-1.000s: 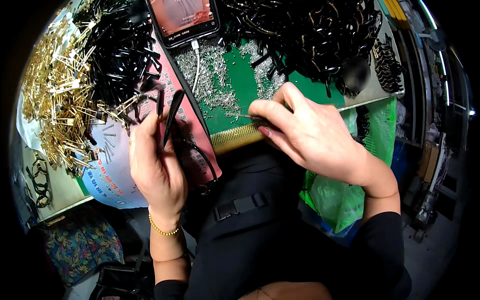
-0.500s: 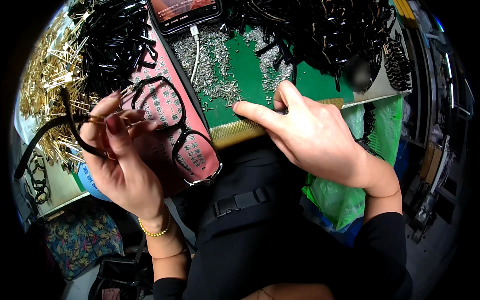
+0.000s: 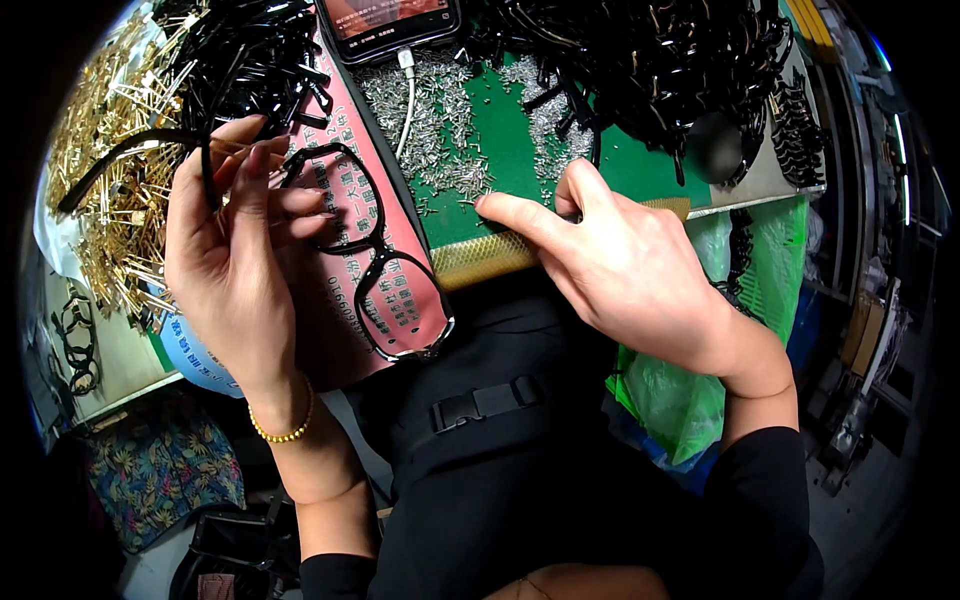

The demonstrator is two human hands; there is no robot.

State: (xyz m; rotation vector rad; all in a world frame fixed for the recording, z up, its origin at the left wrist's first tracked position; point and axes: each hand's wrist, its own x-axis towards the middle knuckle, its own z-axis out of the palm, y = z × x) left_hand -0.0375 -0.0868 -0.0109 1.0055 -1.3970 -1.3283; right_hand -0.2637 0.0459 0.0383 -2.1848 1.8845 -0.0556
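My left hand is closed around a black eyeglass frame, its thumb and fingers pinching near one hinge. The rims hang to the right over a pink printed sheet, and one temple arm reaches out to the left. No lenses can be made out. My right hand has its index finger stretched to the near edge of a pile of tiny silver screws or pins on a green mat. Its other fingers are bent, and the thumb is mostly hidden beneath. Whether a tiny piece sits under the fingertip cannot be seen.
Gold-coloured wire parts heap up at the far left, beside black temple arms. A phone with a white cable lies at the top. More black frames crowd the far right. Green plastic bags hang below the table edge.
My left hand has turned, swinging the temple arm higher and shifting the frame slightly right. The right hand stays at the pile with its fingertip hardly moved. The whole view has shifted a little.
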